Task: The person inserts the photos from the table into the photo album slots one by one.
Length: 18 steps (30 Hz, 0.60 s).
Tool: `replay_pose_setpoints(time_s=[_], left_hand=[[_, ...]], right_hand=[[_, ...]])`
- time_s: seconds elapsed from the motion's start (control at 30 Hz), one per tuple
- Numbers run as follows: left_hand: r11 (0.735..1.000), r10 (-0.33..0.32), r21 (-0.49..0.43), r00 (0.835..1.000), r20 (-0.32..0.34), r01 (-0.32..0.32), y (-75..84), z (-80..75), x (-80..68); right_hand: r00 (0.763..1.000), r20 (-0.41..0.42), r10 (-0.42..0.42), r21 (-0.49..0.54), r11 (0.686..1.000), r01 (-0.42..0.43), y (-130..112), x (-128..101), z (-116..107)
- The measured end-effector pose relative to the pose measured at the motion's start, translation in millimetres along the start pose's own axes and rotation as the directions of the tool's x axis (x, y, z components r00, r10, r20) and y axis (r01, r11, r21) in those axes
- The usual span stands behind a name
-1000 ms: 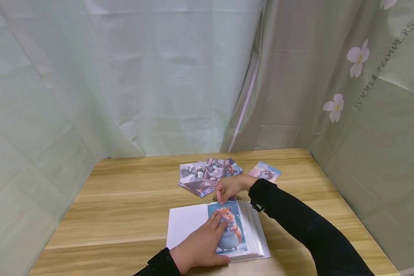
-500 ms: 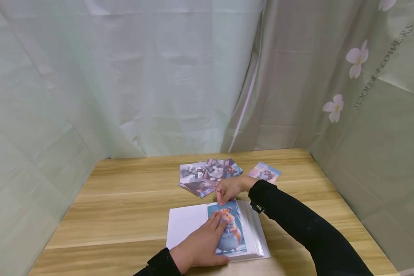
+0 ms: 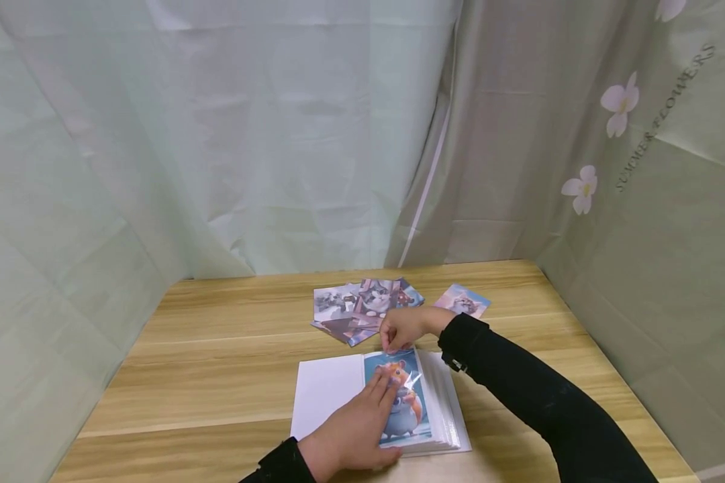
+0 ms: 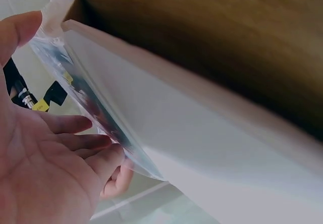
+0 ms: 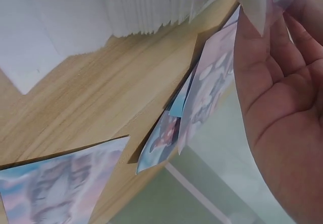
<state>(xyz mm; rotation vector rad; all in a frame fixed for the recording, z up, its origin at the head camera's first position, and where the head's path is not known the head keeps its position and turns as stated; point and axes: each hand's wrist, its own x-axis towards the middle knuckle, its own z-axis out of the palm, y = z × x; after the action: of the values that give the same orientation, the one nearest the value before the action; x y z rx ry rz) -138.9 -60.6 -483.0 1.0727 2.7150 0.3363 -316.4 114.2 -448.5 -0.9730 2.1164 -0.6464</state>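
Observation:
A photo album (image 3: pixel 326 392) lies open on the table, its white inside cover to the left and its stack of clear pages to the right. On the top page a hamster photo (image 3: pixel 405 419) sits in a clear sleeve (image 5: pixel 255 4). My left hand (image 3: pixel 356 426) rests on this photo with extended fingers, thumb near the album's lower edge. At the top edge of the page, my right hand (image 3: pixel 403 329) pinches the sleeve between thumb and curled fingers. In the right wrist view the sleeve's corner sticks out beside those fingers; whether they also grip the photo is hard to tell.
Behind the album lies an overlapping pile of animal photos (image 3: pixel 374 298), close to my right hand. A single cat photo (image 3: pixel 464 300) lies apart to its right. Curtains (image 3: pixel 308 147) enclose the wooden table (image 3: pixel 217 376) at the back and sides.
My right hand shifts very slightly at the page's top edge, still pinching. The glare on the clear sleeve changes. My left hand keeps its place on the photo.

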Motion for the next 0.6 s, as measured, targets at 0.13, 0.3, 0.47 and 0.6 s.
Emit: replay_pose_setpoints(time_s=[0.13,0.3,0.47,0.6], left_hand=[[0.999,0.049,0.02,0.998,-0.037,-0.048,1.7,2.0,-0.1],[0.994,0.099,0.054,0.99,-0.096,-0.094,7.6,4.7,-0.1],[0.984,0.141,0.124,0.982,-0.129,-0.125,15.4,0.6,-1.7],[0.988,0.134,0.098,0.984,-0.12,-0.123,20.8,-1.0,-1.5]], right_hand=[[1.0,-0.014,-0.011,-0.021,1.0,0.011,-0.8,-3.0,-0.7],[0.999,-0.041,-0.035,-0.06,0.998,0.032,-1.6,-7.1,-1.5],[0.996,-0.078,-0.051,-0.093,0.995,0.043,-2.7,-12.1,-4.3],[0.991,-0.131,-0.039,-0.096,0.995,0.027,-2.4,-16.5,-6.2]])
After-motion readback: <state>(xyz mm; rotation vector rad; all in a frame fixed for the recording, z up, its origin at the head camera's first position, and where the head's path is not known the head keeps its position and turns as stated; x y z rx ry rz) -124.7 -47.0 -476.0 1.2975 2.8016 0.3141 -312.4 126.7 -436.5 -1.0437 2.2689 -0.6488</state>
